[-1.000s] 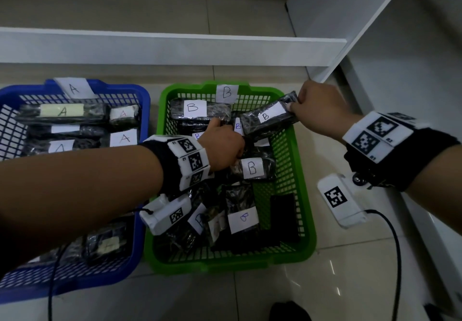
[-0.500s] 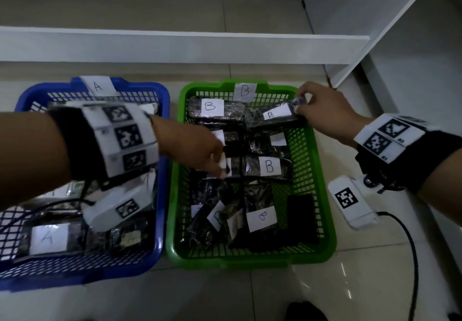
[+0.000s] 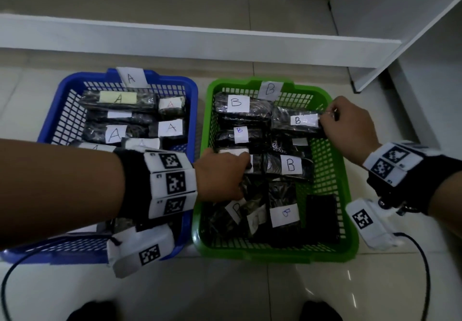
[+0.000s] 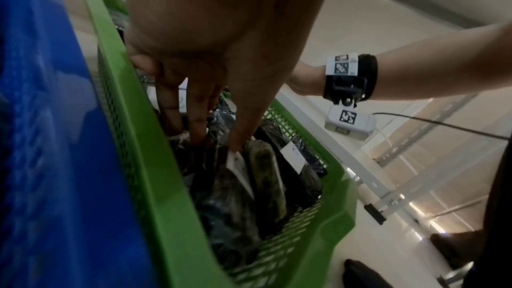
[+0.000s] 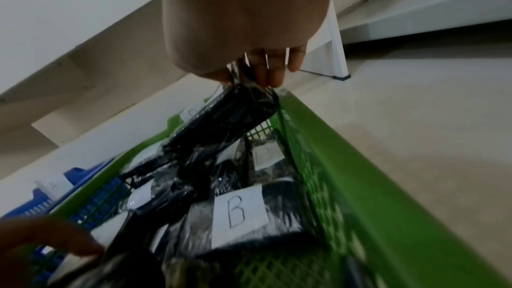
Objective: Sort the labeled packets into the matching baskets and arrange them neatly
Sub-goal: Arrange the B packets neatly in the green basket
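The green basket (image 3: 275, 255) tagged B holds several black packets with B labels. My right hand (image 3: 327, 118) pinches the clear plastic end of one B packet (image 3: 297, 121) at the basket's back right; the right wrist view shows that packet (image 5: 221, 122) hanging from my right hand (image 5: 249, 78). My left hand (image 3: 225, 175) reaches into the basket's left middle. Its fingers (image 4: 199, 126) point straight down among the loose packets and touch a white label (image 4: 238, 165). The blue basket (image 3: 75, 80) tagged A holds A packets in rows.
A white shelf board (image 3: 200, 38) runs behind both baskets, and a white upright panel (image 3: 400, 20) stands at the back right. Cables (image 3: 422, 270) trail over the tiled floor. Two dark shoes (image 3: 85, 310) show at the bottom edge.
My right hand has lowered the B packet from over the rim down into the back right of the green basket. My left hand has moved from the back packets toward the basket's middle.
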A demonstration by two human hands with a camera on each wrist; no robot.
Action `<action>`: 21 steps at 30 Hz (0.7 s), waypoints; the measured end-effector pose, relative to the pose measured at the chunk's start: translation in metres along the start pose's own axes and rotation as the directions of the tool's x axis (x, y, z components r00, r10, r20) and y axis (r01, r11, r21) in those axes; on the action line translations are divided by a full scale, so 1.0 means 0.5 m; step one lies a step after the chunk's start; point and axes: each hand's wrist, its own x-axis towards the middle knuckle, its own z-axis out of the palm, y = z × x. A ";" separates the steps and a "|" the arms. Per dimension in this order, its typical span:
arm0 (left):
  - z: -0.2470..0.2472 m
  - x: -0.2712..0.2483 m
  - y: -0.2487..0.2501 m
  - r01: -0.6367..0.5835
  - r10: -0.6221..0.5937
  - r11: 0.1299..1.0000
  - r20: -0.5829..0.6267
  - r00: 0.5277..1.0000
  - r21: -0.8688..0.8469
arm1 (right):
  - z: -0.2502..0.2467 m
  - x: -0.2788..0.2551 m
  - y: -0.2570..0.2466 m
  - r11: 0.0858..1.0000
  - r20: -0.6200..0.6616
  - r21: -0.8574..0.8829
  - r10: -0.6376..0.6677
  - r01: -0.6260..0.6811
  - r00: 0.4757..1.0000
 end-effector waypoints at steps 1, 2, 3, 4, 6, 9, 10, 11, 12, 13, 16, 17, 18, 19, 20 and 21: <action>0.000 0.000 0.003 0.006 -0.006 0.999 0.008 1.000 -0.039 | 0.005 -0.005 0.004 1.000 -0.027 0.020 0.000 0.001 1.000; 0.004 0.001 0.006 0.010 -0.010 0.998 0.010 1.000 -0.062 | 0.010 -0.009 0.008 0.999 -0.058 0.042 0.002 0.001 0.998; 0.008 0.000 0.009 0.012 -0.011 0.997 0.010 1.000 -0.072 | 0.014 -0.014 0.011 0.998 -0.089 0.060 0.002 0.003 0.996; 0.014 -0.001 0.012 0.011 -0.009 0.997 0.016 1.000 -0.076 | 0.017 -0.019 0.014 0.997 -0.117 0.075 -0.007 0.016 0.993; 0.024 -0.003 0.018 0.013 -0.010 0.996 0.044 0.999 -0.086 | 0.022 -0.031 0.017 0.994 -0.148 0.095 -0.035 0.049 0.988; 0.030 0.001 0.024 0.044 -0.028 0.988 0.107 0.994 -0.148 | 0.032 -0.045 0.018 0.995 -0.073 0.097 -0.023 0.030 0.997; 0.029 0.005 0.025 0.055 -0.032 0.982 0.124 0.992 -0.180 | 0.037 -0.048 0.018 0.998 -0.035 0.052 -0.033 0.035 0.999; 0.025 0.009 0.025 0.064 -0.035 0.975 0.138 0.990 -0.213 | 0.043 -0.049 0.019 0.998 -0.002 -0.038 -0.056 0.056 0.998; 0.022 0.013 0.026 0.071 -0.034 0.967 0.151 0.988 -0.243 | 0.048 -0.052 0.020 0.983 0.022 -0.159 -0.085 0.088 0.996; 0.016 0.017 0.025 0.072 -0.029 0.961 0.163 0.986 -0.268 | 0.055 -0.056 0.023 0.952 0.040 -0.283 -0.109 0.116 0.993; -0.011 0.030 0.011 0.066 0.004 0.926 0.185 0.983 -0.371 | 0.062 -0.065 0.029 0.876 0.040 -0.441 -0.196 0.194 0.980; -0.026 0.033 0.003 0.064 0.016 0.910 0.189 0.982 -0.409 | 0.061 -0.066 0.028 0.877 0.033 -0.426 -0.231 0.223 0.972; -0.043 0.036 -0.008 0.058 0.027 0.896 0.185 0.982 -0.440 | 0.058 -0.068 0.023 0.880 0.034 -0.396 -0.270 0.261 0.962; -0.063 0.038 -0.020 0.044 0.039 0.887 0.170 0.985 -0.459 | 0.055 -0.069 0.017 0.882 0.050 -0.347 -0.320 0.317 0.946; -0.084 0.040 -0.031 0.026 0.048 0.882 0.145 0.988 -0.471 | 0.051 -0.071 0.007 0.882 0.079 -0.274 -0.377 0.384 0.923; -0.105 0.041 -0.043 0.010 0.050 0.880 0.114 0.992 -0.474 | 0.047 -0.075 -0.005 0.878 0.134 -0.176 -0.427 0.446 0.894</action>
